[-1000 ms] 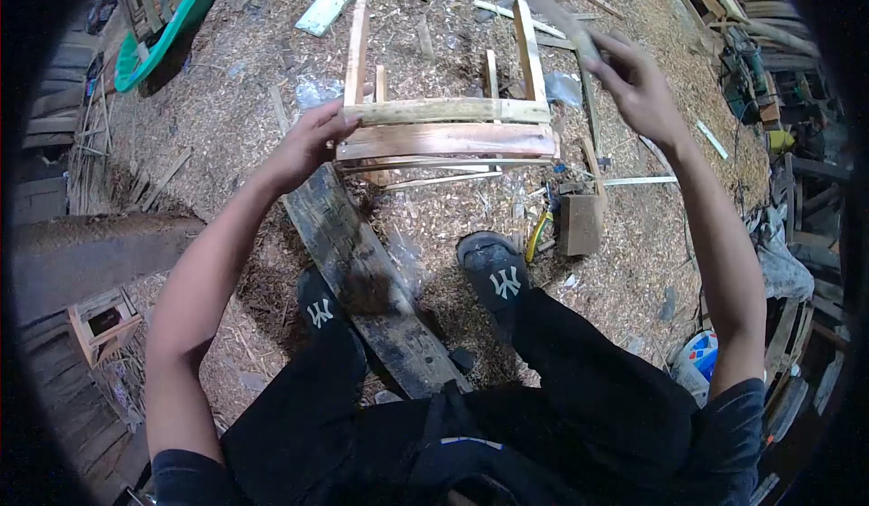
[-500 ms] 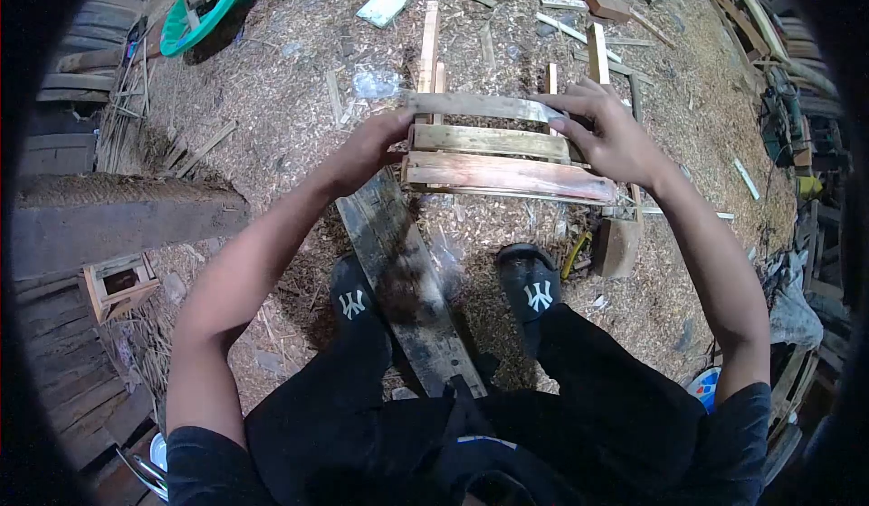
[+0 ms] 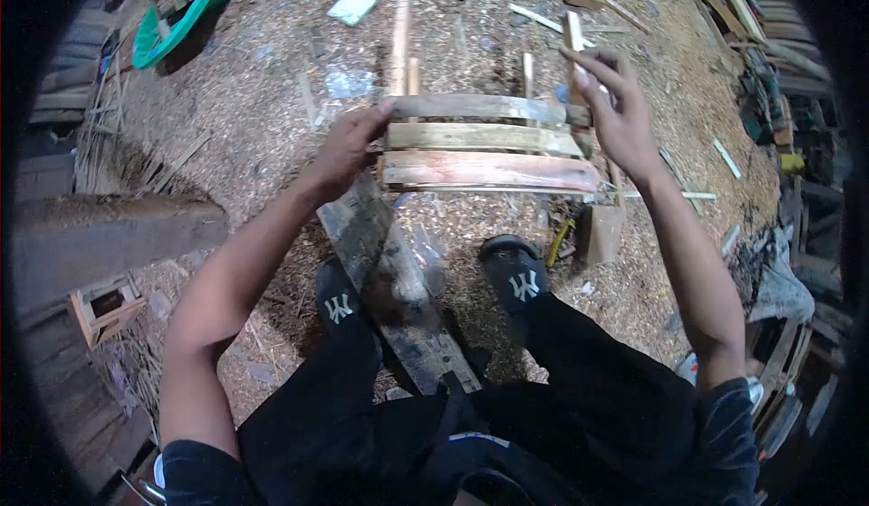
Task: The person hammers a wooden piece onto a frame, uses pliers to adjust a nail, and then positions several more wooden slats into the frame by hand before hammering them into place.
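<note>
A small wooden chair-like frame with curved slats stands in front of me, its posts pointing away. My left hand [image 3: 348, 148] is closed on the left end of the uppermost grey slat [image 3: 480, 107], thumb on top. Below it lie a pale slat [image 3: 484, 138] and a wider reddish slat [image 3: 489, 171]. My right hand [image 3: 620, 112] is raised just above the slat's right end, near an upright post [image 3: 574, 35]. Its thumb and forefinger are bent and slightly apart, with nothing visible between them.
Under the frame runs a dark worn plank [image 3: 394, 271] between my feet. A wooden block [image 3: 602, 234] and a yellow-handled tool [image 3: 559, 242] lie by my right foot. Wood offcuts and shavings cover the ground. A green basin [image 3: 195, 17] is at upper left, a thick beam [image 3: 118, 230] at left.
My right hand has come off the right end of the top slat and risen. My left hand stays on the left end. The whole view has shifted slightly.
</note>
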The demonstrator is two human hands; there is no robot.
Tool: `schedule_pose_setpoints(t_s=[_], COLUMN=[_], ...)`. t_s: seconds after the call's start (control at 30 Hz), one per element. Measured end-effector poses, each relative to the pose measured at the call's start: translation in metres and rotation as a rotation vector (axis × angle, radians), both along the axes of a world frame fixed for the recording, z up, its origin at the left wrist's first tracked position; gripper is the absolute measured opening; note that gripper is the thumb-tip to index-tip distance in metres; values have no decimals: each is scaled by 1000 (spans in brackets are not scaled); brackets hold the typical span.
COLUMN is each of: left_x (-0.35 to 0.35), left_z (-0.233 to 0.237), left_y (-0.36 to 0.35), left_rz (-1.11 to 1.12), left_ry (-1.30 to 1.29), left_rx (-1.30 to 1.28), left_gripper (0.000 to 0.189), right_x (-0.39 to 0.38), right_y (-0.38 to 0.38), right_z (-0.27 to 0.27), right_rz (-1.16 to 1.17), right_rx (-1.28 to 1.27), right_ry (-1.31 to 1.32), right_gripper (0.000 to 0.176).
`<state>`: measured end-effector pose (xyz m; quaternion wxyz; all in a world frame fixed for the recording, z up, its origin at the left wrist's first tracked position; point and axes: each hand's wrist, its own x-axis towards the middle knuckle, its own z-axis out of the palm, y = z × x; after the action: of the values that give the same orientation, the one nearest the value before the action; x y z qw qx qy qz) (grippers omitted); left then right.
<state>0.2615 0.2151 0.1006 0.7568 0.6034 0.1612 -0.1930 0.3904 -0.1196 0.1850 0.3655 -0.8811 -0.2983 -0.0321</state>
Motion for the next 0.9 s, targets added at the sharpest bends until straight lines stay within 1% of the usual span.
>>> schedule_pose_setpoints(t_s=[0.03, 0.1, 0.13, 0.17, 0.23, 0.3, 0.37, 0.43, 0.53, 0.6, 0.7, 0.83, 0.9], left_x=[0, -1, -1, 0, 0, 1, 3, 6, 6, 6, 6, 8, 8], left_z=[0, 2, 4, 4, 5, 5, 3, -1, 1, 5, 10, 14, 15], left_y=[-2, -3, -4, -3, -2, -3, -5, -5, -5, -7, -11, -15, -15], left_rz=[-17, 42, 22, 15, 33, 45, 100, 112, 122, 118, 150, 149, 156], left_ry=[-4, -42, -58, -59, -36, -43, -21, -28, -30, -25, -20, -40, -49], left_rx=[-17, -33, -36, -39, -21, -30, -88, -94, -84, -67, -66, -12, 9], left_gripper=[56, 57, 58, 58, 58, 59, 59, 58, 56, 55, 54, 56, 57], right_x=[2, 3, 1, -3, -11, -11, -8, -8, -10, -14, -12, -10, -8], right_y=[-6, -16, -20, -22, -25, -29, -35, -36, -35, -32, -34, -34, -37], right_z=[-1, -5, -6, -7, -9, -15, -23, -23, -23, -21, -23, -24, -29], right_rz=[-17, -141, -136, -143, -93, -72, -57, -78, -24, -65, -43, -52, -81], right_rx=[-17, 211, 216, 214, 251, 284, 193, 194, 216, 321, 349, 347, 434], right_ry=[-4, 303, 376, 374, 501, 482, 381, 422, 384, 513, 566, 556, 706], right_gripper=[31, 30, 29, 29, 29, 27, 26, 25, 26, 26, 24, 27, 30])
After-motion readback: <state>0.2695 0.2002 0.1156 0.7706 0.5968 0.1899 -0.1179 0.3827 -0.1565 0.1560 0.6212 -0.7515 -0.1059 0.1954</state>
